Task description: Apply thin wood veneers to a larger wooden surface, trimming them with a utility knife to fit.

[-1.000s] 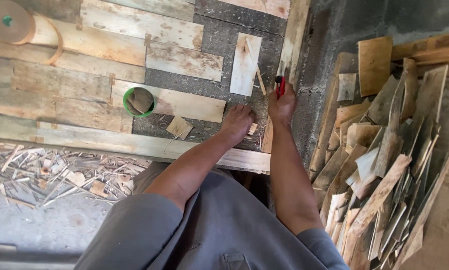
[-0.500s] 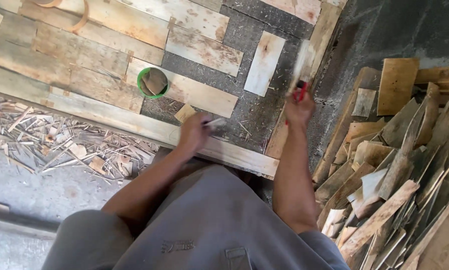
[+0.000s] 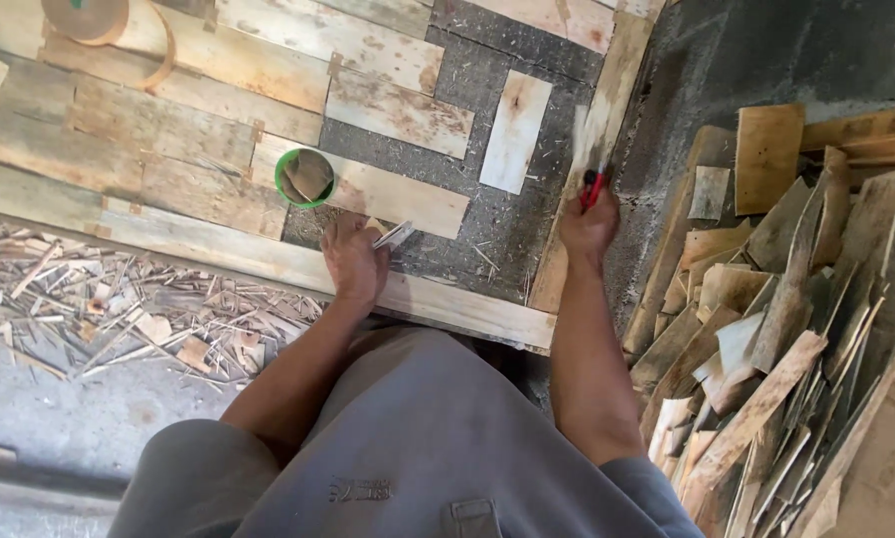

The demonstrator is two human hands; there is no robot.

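Note:
My left hand rests on the near wooden frame board and grips a small flat grey blade-like tool, just below a green-rimmed cup. My right hand is closed around a red-handled tool, pressed against the upright side board at the panel's right edge. Between the hands lies dark grey backing with a pale short plank laid on it.
Weathered planks cover the panel's left part. A roll of brown tape lies top left. Wood shavings litter the floor at left. A heap of wood offcuts fills the right side.
My left hand has moved left from the small wood scrap and now holds the flat tool. The view has shifted, with my right hand still gripping the red-handled tool at the side board.

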